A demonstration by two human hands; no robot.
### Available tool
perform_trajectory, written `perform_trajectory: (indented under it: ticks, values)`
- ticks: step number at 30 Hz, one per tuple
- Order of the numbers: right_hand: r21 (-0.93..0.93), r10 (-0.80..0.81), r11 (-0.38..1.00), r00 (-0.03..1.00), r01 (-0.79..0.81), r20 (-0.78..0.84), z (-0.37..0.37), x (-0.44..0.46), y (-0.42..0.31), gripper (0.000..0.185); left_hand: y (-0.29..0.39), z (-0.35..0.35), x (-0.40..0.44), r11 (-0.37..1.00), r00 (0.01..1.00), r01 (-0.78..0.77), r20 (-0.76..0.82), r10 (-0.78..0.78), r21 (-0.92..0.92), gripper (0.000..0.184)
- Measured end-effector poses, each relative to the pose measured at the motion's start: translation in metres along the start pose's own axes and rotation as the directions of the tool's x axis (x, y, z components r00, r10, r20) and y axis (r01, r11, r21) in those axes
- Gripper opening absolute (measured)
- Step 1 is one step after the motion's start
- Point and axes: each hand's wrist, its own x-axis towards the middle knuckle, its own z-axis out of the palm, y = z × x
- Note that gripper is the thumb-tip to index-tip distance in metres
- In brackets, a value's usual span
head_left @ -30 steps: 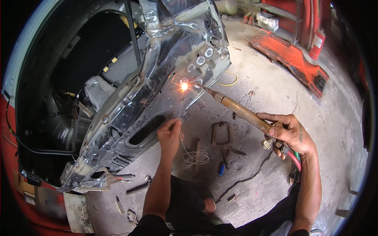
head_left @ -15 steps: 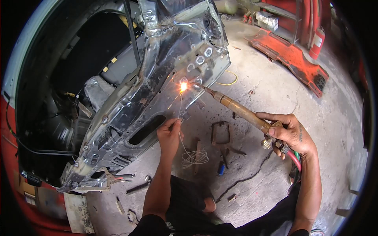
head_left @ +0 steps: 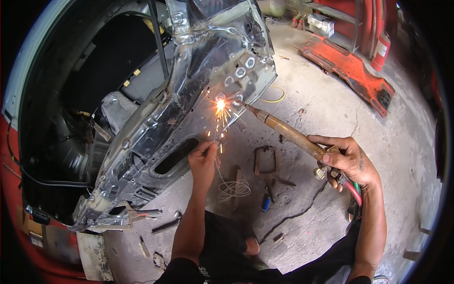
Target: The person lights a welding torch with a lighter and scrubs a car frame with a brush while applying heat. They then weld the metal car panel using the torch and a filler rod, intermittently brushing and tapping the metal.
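Note:
My right hand (head_left: 344, 161) is wrapped round the rear of a brass gas welding torch (head_left: 293, 136), its tip pointing up and left at the bare metal car body panel (head_left: 198, 111). A bright glow with flying sparks (head_left: 221, 105) burns on the panel just off the torch tip. Pinched in my left hand (head_left: 203, 158), below the glow, is a thin welding wire (head_left: 217, 166). The wire's upper end runs up toward the glow and its lower end hangs in a loose coil (head_left: 234, 189). Red and green hoses (head_left: 353, 191) trail from the torch behind my right hand.
Locking pliers (head_left: 137, 215) are clamped at the panel's lower end. On the concrete floor lie a rusty metal frame (head_left: 266, 161), a blue lighter-like object (head_left: 266, 203) and an orange-red creeper-like board (head_left: 347, 71). A fire extinguisher (head_left: 381, 52) stands at the upper right.
Sparks now spray downward from the glow toward my left hand, more than before. Both hands, the torch and the wire hold nearly the same positions.

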Motion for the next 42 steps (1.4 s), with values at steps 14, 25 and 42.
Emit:
perform_trajectory:
  ticks: [14, 25, 42]
  values:
    - [-0.006, -0.01, 1.0, 1.0, 0.01, -0.001, 0.0, 0.0, 0.0, 0.058, -0.007, -0.003, 0.001, 1.0, 1.0, -0.011, 0.013, 0.01, 0.017, 0.017]
    - [-0.015, -0.036, 0.999, 0.999, 0.036, 0.0, -0.002, 0.002, 0.004, 0.057, -0.006, -0.001, 0.002, 1.0, 1.0, 0.03, 0.002, -0.03, -0.003, 0.015]
    - [0.034, -0.003, 0.999, 1.0, 0.003, 0.001, 0.0, -0.001, 0.001, 0.059, -0.007, 0.003, 0.004, 1.0, 1.0, 0.018, -0.023, -0.018, 0.001, 0.013]
